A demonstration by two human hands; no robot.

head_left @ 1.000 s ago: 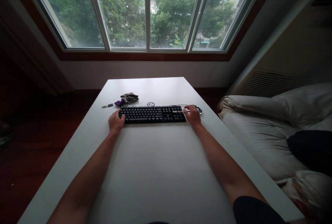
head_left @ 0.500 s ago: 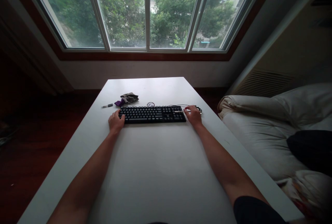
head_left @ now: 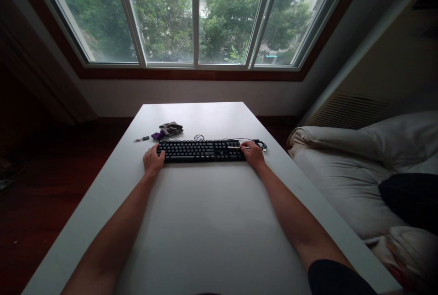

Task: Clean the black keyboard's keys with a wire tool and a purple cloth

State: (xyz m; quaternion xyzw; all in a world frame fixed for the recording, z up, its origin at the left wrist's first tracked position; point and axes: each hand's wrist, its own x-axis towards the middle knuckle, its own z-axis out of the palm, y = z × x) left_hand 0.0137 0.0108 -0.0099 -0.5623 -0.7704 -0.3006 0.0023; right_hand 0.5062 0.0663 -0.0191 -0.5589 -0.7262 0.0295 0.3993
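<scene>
A black keyboard (head_left: 191, 150) lies across the white table. At its left end, my left hand (head_left: 153, 158) is closed around the edge, with the thumb at the near corner. My right hand (head_left: 253, 152) is at the right end, its fingers pinching a thin, light-coloured stick (head_left: 234, 147). The stick points left over the number keys; its exact kind is too small to make out, and I cannot tell whether the tip touches them. Behind my right hand lies a coiled black cable (head_left: 260, 143) with a plug at its end.
Past the keyboard's left end are a crumpled grey-brown cloth or bag (head_left: 172, 128), a purple piece (head_left: 158, 135) and a slim pen-like tool (head_left: 141, 139). A small wire loop (head_left: 199, 137) sits behind the keyboard. A pale sofa (head_left: 342, 163) stands right of the table (head_left: 212, 222).
My right hand has shifted slightly left and down with the stick, uncovering more of the cable behind it. My left hand and the keyboard look the same.
</scene>
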